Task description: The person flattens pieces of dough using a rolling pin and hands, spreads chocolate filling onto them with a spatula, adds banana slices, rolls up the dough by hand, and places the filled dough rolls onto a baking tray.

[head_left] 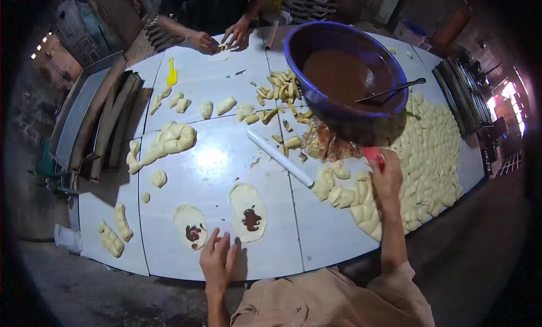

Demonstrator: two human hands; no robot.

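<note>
Two flattened dough ovals lie before me. The left dough oval (pixel 187 219) and the right dough oval (pixel 241 200) each carry a dark brown smear of filling (pixel 252 219). My left hand (pixel 217 259) is by their near edges, fingers apart and holding nothing. Farther right, my right hand (pixel 387 177) is closed on a small red plastic tool (pixel 372 155), partly hidden by the fingers. Beside that tool sits a glossy brown mass (pixel 327 142) that seems to be on clear plastic. A white rod (pixel 280 158) rests aslant between the hands.
A purple basin (pixel 291 53) of brown liquid with a spoon (pixel 395 90) stands far right. Many dough pieces (pixel 426 157) cover the right side. Banana-like pieces (pixel 282 85) and a yellow scraper (pixel 172 75) lie farther back. A co-worker's hands (pixel 206 43) handle dough opposite. Metal trays (pixel 93 115) stand left.
</note>
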